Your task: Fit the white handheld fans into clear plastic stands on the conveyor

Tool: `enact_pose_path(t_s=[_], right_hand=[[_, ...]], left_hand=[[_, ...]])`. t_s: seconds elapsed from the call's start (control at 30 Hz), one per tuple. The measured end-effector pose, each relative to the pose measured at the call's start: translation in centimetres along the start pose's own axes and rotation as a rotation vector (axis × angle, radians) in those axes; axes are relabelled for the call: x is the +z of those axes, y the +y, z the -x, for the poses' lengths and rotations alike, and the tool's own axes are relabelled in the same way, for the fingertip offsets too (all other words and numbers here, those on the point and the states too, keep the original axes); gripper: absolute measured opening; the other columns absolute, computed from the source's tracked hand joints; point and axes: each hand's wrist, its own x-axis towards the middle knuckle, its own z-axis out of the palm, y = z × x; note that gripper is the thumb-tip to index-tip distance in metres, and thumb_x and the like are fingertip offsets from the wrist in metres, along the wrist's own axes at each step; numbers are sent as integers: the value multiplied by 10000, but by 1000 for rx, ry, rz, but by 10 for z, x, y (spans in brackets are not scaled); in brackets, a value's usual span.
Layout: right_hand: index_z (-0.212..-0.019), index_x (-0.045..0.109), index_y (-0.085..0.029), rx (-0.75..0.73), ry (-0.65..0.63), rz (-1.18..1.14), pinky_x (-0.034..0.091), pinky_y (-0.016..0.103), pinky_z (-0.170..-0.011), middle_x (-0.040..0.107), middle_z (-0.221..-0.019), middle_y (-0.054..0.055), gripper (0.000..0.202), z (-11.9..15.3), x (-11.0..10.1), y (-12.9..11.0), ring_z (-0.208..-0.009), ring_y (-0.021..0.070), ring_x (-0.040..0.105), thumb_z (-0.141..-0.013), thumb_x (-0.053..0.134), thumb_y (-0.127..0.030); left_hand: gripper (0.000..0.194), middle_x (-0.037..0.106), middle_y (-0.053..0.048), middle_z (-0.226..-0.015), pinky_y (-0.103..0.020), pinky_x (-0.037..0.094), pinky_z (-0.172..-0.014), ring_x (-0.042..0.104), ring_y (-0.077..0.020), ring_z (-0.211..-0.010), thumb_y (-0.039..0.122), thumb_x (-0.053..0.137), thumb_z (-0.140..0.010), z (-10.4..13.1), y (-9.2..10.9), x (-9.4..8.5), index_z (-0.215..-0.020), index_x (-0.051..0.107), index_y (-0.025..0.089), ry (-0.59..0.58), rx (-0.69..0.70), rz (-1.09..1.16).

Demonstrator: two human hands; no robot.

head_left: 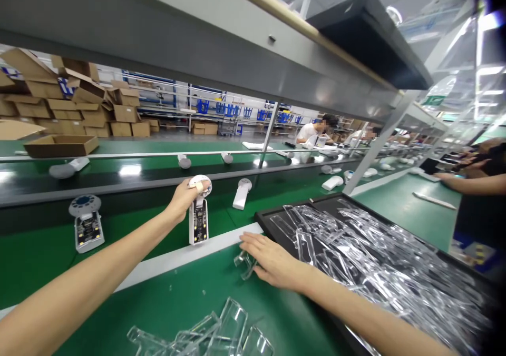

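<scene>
My left hand (185,197) is closed on the round head of a white device (198,224), whose open body shows a dark circuit board with yellow parts. The device hangs upright over the edge between the green belt and my bench. Over the green bench (190,287), my right hand (271,258) has its fingers around a clear plastic piece (245,264). Below lie several more clear pieces (227,327). A black tray (272,229) at the right is heaped with clear plastic covers (367,256).
On the green belt (134,208) lie another open device (87,224) at left and a closed white one (241,194). A metal post (379,145) rises behind the tray under a grey overhead beam (197,40). At far right is another person's arm (474,184); cardboard boxes (79,103) stand behind.
</scene>
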Motion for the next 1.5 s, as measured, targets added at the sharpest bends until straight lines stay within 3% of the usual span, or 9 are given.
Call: enact_pose_path(t_s=[0.13, 0.27, 0.5, 0.73, 0.87, 1.0, 1.13, 1.33, 1.5], right_hand=[[-1409, 423, -132, 333, 242, -108, 517, 419, -937, 605, -1151, 141, 526, -35, -9, -37, -1097, 252, 588, -907, 502, -264], [-1416, 408, -81, 507, 326, -53, 520, 480, -885, 581, -1116, 185, 532, -75, -9, -76, -1063, 320, 573, -937, 467, -305], [-1436, 369, -71, 619, 411, -46, 519, 507, -810, 573, -1134, 229, 550, -99, 11, -106, -1022, 354, 553, -941, 428, -305], [-1543, 72, -157, 596, 395, -339, 523, 433, -791, 590, -1076, 141, 657, -81, 6, -106, -944, 276, 597, -962, 361, -261], [-1509, 266, -252, 555, 454, -236, 504, 422, -806, 575, -1027, 110, 596, -73, -6, -103, -953, 276, 579, -938, 437, -277], [-1338, 504, -244, 679, 564, -419, 487, 360, -791, 632, -1015, 84, 421, -76, -11, -98, -957, 243, 609, -972, 333, -364], [-847, 625, -191, 837, 732, -498, 445, 308, -707, 675, -798, 74, 526, -82, -9, -88, -764, 214, 630, -993, 166, -402], [-773, 594, -203, 797, 652, -426, 403, 282, -663, 666, -745, 57, 524, -85, -9, -91, -698, 187, 609, -999, 152, -369], [-965, 673, -206, 725, 455, -328, 449, 322, -804, 707, -967, 80, 315, -30, -32, -81, -930, 235, 636, -935, 437, -411]], left_hand=[[526, 664, -55, -787, -281, 437, -619, 610, -187, -685, 462, 827, -517, 24, 7, 2, -887, 638, 139, -12, -80, 187], [516, 648, -43, -811, -276, 444, -614, 604, -174, -704, 460, 827, -544, 46, 15, 12, -904, 622, 153, -11, -99, 266], [541, 645, -39, -921, -289, 475, -696, 614, -175, -808, 421, 831, -584, 61, 23, 13, -1000, 595, 168, -5, -110, 333], [492, 663, -57, -865, -298, 494, -715, 617, -181, -772, 458, 829, -587, 70, 36, 8, -923, 647, 148, -151, -91, 543], [446, 645, -45, -781, -277, 481, -654, 583, -154, -690, 482, 836, -580, 78, 23, 7, -821, 672, 144, -339, -278, 463], [474, 654, -40, -775, -272, 478, -635, 570, -148, -680, 465, 864, -511, 90, 17, 12, -810, 700, 136, -184, -301, 375], [554, 669, -42, -796, -278, 475, -638, 581, -159, -693, 464, 880, -439, 109, 28, 20, -853, 726, 129, -84, -241, 378], [542, 680, -52, -859, -278, 487, -635, 597, -177, -750, 482, 862, -461, 118, 23, 24, -849, 726, 128, -46, -192, 345], [403, 639, -39, -724, -281, 494, -553, 564, -140, -594, 386, 827, -533, 66, -2, -3, -788, 661, 120, 27, -279, 214]])
